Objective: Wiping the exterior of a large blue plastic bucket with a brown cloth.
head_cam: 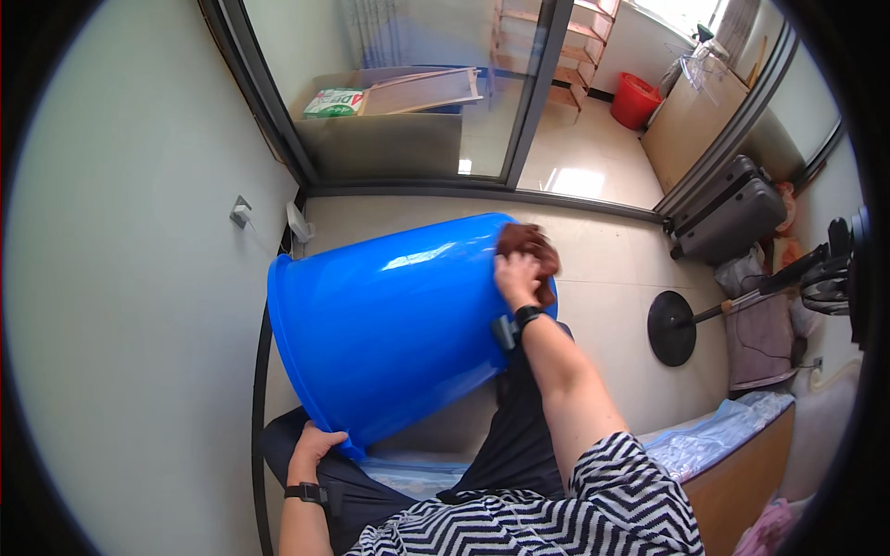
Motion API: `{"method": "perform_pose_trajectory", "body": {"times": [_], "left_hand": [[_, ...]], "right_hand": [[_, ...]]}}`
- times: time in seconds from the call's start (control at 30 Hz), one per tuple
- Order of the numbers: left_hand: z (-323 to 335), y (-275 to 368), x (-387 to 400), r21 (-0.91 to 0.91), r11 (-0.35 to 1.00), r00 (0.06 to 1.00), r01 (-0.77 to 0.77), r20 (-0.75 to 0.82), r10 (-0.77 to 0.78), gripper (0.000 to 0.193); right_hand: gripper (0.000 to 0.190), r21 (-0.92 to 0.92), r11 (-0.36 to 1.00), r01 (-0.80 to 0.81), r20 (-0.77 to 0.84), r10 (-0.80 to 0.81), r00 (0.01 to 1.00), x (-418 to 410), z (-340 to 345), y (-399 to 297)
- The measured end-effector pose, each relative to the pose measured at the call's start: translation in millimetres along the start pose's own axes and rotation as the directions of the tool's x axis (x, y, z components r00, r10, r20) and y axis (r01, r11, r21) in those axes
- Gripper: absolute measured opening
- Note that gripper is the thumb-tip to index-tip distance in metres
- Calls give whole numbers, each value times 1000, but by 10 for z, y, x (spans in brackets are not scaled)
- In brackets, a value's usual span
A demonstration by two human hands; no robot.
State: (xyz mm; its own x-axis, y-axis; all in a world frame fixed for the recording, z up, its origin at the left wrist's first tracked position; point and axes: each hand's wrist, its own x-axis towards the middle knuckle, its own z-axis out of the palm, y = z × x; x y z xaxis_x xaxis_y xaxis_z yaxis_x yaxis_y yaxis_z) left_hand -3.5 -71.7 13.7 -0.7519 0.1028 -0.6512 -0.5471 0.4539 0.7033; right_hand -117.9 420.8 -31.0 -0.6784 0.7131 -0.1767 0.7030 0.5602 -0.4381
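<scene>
A large blue plastic barrel [396, 320] lies tipped on its side across my lap, its wide rim toward the left wall. My left hand [314, 445] grips that rim at its near lower edge, thumb on the outside. At the barrel's narrower right end, my right hand [518, 276] presses a crumpled brown cloth [530, 244] against the blue surface. The cloth is slightly blurred. Most of the left fingers are hidden behind the rim.
A sliding glass door [417, 153] in a dark frame stands ahead. To the right are a grey suitcase [730, 208] and a fan with a round black base [672, 329]. A socket with a plug [242, 212] is on the left wall [139, 278]. A red bucket [635, 101] stands beyond the door.
</scene>
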Motion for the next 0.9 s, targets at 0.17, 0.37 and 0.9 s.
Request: {"method": "perform_pose_trajectory", "body": {"times": [0.17, 0.37, 0.9], "left_hand": [[-35, -70, 35, -126, 992, 999, 31, -11, -32, 52], [20, -68, 33, -145, 989, 996, -32, -85, 20, 39], [32, -90, 117, -237, 971, 995, -11, -96, -12, 48]], "right_hand": [[44, -16, 753, 658, -63, -657, 751, -1030, 254, -573], [42, -2, 948, 318, -198, -312, 929, -219, 141, 68], [50, -19, 985, 172, -124, -173, 977, 110, -60, 87]]}}
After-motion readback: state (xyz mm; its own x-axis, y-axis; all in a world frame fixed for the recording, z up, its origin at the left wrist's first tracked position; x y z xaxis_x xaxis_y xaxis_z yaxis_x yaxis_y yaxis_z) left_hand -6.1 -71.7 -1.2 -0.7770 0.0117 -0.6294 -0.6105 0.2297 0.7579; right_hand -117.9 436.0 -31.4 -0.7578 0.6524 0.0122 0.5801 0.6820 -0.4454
